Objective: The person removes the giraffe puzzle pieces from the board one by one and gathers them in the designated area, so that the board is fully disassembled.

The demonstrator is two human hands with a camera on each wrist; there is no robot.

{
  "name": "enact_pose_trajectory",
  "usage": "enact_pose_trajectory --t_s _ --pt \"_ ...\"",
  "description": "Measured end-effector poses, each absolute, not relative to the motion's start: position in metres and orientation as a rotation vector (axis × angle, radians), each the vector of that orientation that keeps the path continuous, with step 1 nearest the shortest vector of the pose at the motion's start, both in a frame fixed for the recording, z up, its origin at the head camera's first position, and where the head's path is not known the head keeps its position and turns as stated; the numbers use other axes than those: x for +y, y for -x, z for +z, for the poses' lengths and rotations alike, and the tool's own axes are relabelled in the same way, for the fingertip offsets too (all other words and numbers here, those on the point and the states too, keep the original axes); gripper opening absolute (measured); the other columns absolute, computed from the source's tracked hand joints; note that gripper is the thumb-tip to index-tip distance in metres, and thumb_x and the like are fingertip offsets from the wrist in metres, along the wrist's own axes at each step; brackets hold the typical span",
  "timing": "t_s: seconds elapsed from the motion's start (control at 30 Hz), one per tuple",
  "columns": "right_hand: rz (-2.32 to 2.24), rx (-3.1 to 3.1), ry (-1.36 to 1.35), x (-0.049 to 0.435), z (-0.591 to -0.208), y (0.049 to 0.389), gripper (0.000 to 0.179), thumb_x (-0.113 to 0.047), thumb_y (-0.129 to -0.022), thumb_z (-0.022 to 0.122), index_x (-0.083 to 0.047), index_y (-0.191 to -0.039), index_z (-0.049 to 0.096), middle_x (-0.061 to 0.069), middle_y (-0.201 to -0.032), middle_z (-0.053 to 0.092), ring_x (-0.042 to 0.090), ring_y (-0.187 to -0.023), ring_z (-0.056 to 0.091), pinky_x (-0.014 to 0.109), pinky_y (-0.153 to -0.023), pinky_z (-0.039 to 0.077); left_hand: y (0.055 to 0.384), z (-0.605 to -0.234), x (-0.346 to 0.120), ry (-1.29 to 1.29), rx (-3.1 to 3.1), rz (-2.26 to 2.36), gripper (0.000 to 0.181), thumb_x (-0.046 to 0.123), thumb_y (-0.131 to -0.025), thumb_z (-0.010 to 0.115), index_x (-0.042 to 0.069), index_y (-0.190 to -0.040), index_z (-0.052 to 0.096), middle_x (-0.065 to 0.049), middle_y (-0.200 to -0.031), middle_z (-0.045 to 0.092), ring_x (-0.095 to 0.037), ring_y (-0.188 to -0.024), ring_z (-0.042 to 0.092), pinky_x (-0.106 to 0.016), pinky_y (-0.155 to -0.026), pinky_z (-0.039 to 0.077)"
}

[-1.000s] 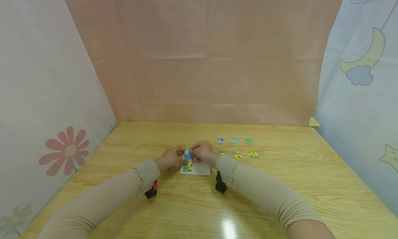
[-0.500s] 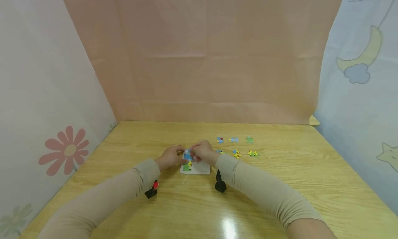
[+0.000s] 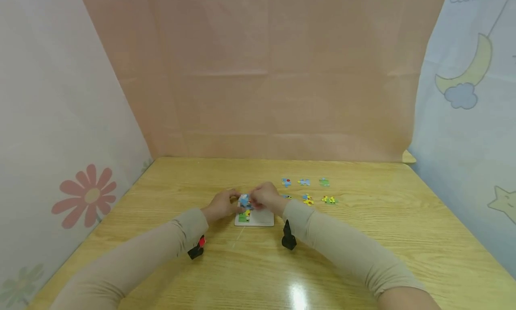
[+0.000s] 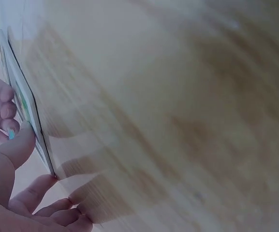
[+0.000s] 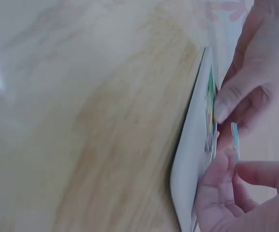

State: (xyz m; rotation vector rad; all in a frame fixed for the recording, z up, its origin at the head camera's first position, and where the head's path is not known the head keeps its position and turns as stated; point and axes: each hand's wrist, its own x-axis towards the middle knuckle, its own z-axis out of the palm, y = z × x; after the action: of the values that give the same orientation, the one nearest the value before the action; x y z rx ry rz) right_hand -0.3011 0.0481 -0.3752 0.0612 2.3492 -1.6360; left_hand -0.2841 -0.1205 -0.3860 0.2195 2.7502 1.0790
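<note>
A white puzzle board (image 3: 264,218) lies on the table with joined green and yellow pieces (image 3: 244,217) along its left side. My left hand (image 3: 220,205) grips the board's left edge, its thumb (image 4: 23,145) on the pieces and its other fingers at the rim. Over the board's upper part, my right hand (image 3: 264,196) pinches a puzzle piece (image 5: 235,137) between thumb and finger. In the right wrist view that piece stands tilted, edge-on, above the board, so its picture is hidden. Blue pieces (image 3: 244,200) show between the two hands.
Loose puzzle pieces lie in two rows to the right: a blue one with red (image 3: 286,182), a light blue one (image 3: 304,182), a green one (image 3: 324,182), and nearer ones with yellow (image 3: 308,200) and yellow-green (image 3: 329,200). One near piece is partly hidden by the right wrist.
My right hand has shifted slightly to the right over the board, still pinching the piece. The left hand keeps its grip on the board, and the loose pieces lie as before.
</note>
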Motion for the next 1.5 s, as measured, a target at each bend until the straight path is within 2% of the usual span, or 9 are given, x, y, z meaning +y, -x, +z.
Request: enact_pose_trajectory --t_s 0.23,0.43,0.67,0.8,1.07,1.3,1.5 --pt "-1.649 2.288 -0.022 0.067 -0.365 0.295 0.018 -0.002 -0.094 0.057 0.008 -0.103 0.069 0.012 -0.081 0.069 0.015 -0.064 0.064 0.028 -0.063 0.059 0.283 -0.388 -0.122 -0.269 2.778 1.007 0.055 0.025 -0.085 0.075 0.007 -0.134 0.056 -0.016 -0.155 0.034 -0.04 -0.144 0.029 -0.054 -0.116 0.026" --pt "-1.583 2.313 0.06 0.087 -0.355 0.285 0.02 -0.001 -0.095 0.057 0.011 -0.107 0.066 0.019 -0.093 0.07 0.021 -0.075 0.07 0.037 -0.079 0.06 0.286 -0.391 -0.127 -0.324 2.79 0.944 0.057 0.028 -0.087 0.073 0.007 -0.136 0.054 -0.016 -0.156 0.033 -0.04 -0.143 0.029 -0.054 -0.116 0.026" --pt "-1.585 2.311 0.105 0.113 -0.353 0.281 0.018 0.0 -0.093 0.059 0.012 -0.104 0.067 0.017 -0.087 0.071 0.023 -0.075 0.071 0.042 -0.083 0.058 0.286 -0.39 -0.13 -0.32 2.758 0.935 0.063 0.029 -0.087 0.073 0.009 -0.142 0.049 -0.013 -0.159 0.028 -0.039 -0.146 0.023 -0.054 -0.118 0.022" --pt "-1.56 2.314 0.122 0.129 -0.356 0.281 0.018 -0.001 -0.093 0.06 0.012 -0.104 0.068 0.015 -0.09 0.071 0.017 -0.074 0.069 0.039 -0.083 0.059 0.288 -0.392 -0.133 -0.333 2.72 0.942 0.07 0.032 -0.086 0.074 0.011 -0.146 0.044 -0.01 -0.16 0.024 -0.038 -0.147 0.021 -0.055 -0.118 0.021" --pt "-1.509 2.277 0.161 0.156 -0.364 0.274 0.016 0.0 -0.093 0.06 0.012 -0.102 0.066 0.011 -0.086 0.071 0.016 -0.072 0.068 0.034 -0.078 0.06 0.289 -0.393 -0.141 -0.361 2.655 0.978 0.082 0.033 -0.084 0.076 0.015 -0.152 0.034 -0.008 -0.161 0.023 -0.037 -0.148 0.017 -0.055 -0.119 0.019" --pt "-1.47 2.3 0.154 0.169 -0.372 0.272 0.016 0.003 -0.091 0.061 0.013 -0.103 0.066 0.013 -0.084 0.072 0.014 -0.067 0.068 0.03 -0.068 0.06 0.289 -0.39 -0.143 -0.453 2.624 0.975 0.081 0.028 -0.08 0.079 0.016 -0.15 0.039 -0.001 -0.161 0.024 -0.031 -0.149 0.017 -0.051 -0.12 0.019" --pt "-1.375 2.42 0.054 0.17 -0.38 0.271 0.009 0.001 -0.088 0.067 0.006 -0.092 0.072 0.009 -0.073 0.072 0.012 -0.057 0.066 0.026 -0.058 0.059 0.286 -0.387 -0.145 -0.472 2.618 0.932 0.081 0.027 -0.08 0.079 0.015 -0.149 0.039 0.0 -0.161 0.024 -0.029 -0.149 0.018 -0.049 -0.12 0.019"
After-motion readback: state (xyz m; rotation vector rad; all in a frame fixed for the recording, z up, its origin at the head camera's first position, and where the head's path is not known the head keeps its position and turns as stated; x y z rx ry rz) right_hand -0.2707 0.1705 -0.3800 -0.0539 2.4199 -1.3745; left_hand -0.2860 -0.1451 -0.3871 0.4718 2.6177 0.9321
